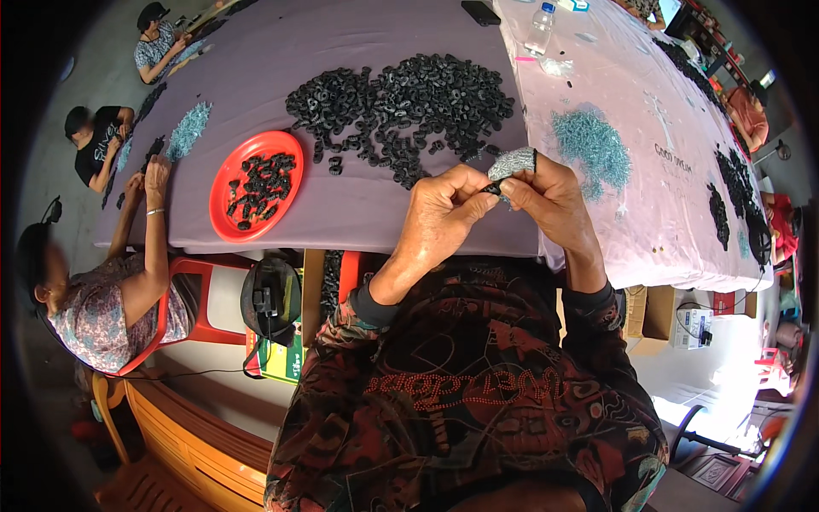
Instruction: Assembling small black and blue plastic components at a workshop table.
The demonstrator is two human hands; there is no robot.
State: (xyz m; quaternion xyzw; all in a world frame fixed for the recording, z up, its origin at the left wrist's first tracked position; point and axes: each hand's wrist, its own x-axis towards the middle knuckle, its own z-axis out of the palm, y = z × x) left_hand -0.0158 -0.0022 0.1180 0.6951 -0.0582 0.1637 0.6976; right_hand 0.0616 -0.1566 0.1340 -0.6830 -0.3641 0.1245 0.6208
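My left hand (439, 209) and my right hand (550, 196) meet just above the near edge of the cloth-covered table (358, 218). Between their fingertips they pinch a small black ring part (492, 187). A grey knitted cover sits on my right forefinger (512, 162). Just beyond my hands lies a wide heap of black ring parts (401, 107). A pile of small pale blue metal pieces (590, 143) lies to the right of my right hand. A red round tray (256, 185) with several black parts in it sits to the left.
A person in a flowered top (102, 299) sits at my left on a red chair, one hand on the table. Two more people sit at the far left corner. A plastic bottle (540, 27) and a dark phone (480, 12) lie at the far edge. Cardboard boxes (653, 311) stand under the table, right.
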